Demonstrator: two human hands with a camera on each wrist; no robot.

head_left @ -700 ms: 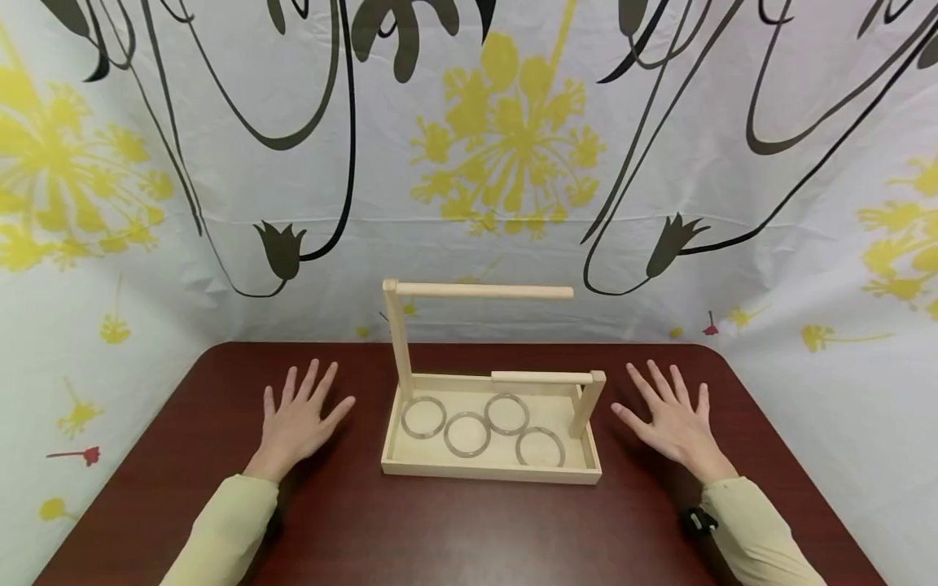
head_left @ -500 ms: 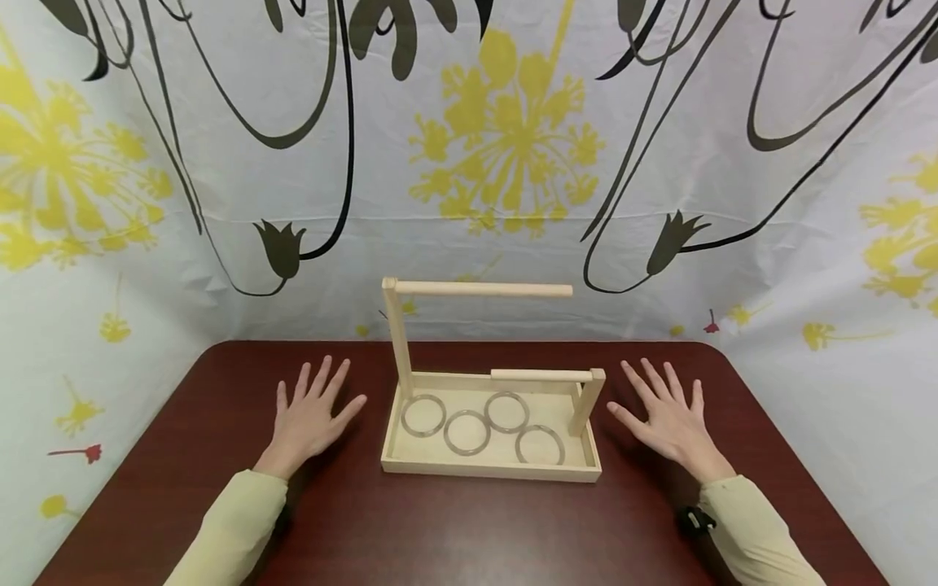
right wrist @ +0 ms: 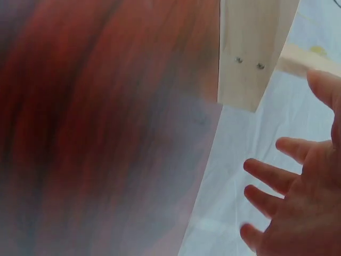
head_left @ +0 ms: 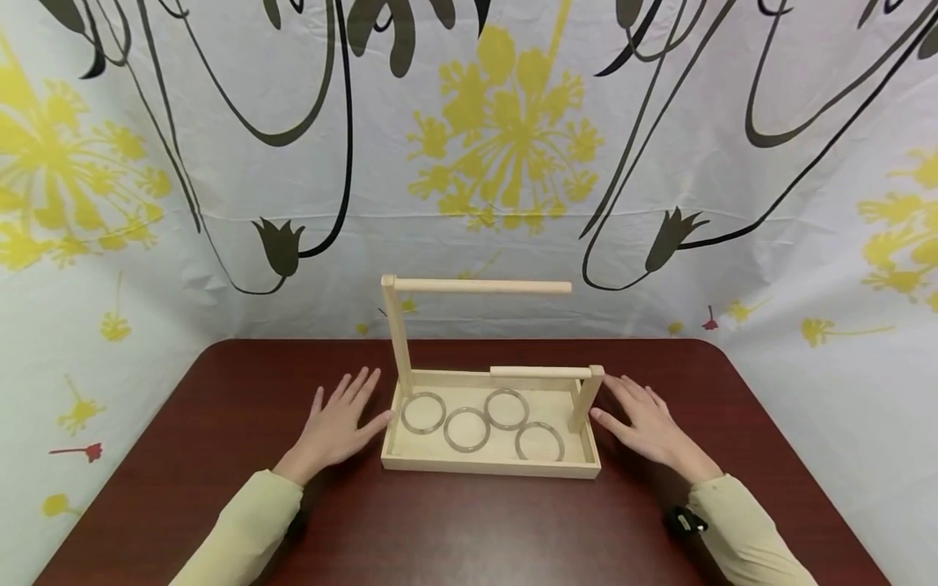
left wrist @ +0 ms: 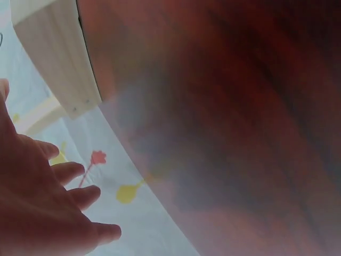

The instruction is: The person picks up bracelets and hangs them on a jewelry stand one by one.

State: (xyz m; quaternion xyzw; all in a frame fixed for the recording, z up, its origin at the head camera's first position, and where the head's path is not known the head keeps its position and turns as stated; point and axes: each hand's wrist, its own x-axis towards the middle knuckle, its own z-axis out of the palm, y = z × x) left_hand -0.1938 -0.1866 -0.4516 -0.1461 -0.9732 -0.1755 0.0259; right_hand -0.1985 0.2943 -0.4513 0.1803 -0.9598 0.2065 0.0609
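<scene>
A shallow wooden tray (head_left: 491, 467) stands in the middle of the head view. From its left end a tall post (head_left: 398, 338) rises and bears a long dowel (head_left: 479, 286); a short post (head_left: 586, 399) at the right end bears a shorter dowel (head_left: 538, 373). Several grey rings (head_left: 467, 430) lie flat inside. My left hand (head_left: 333, 431), fingers spread, has its thumb tip right at the tray's left end. On the other side my right hand (head_left: 652, 427) has its fingertips close to the right end, fingers extended. Neither hand holds anything.
The tray rests on a dark red-brown table (head_left: 498, 529) with rounded far corners. A white curtain (head_left: 513, 252) printed with yellow and dark plants surrounds the table at the back and sides. A dark device (head_left: 686, 521) sits at the right wrist.
Both hands have moved inward, the left hand rightward and the right hand leftward, up to the tray's two ends. The tray and the rings have stayed in place.
</scene>
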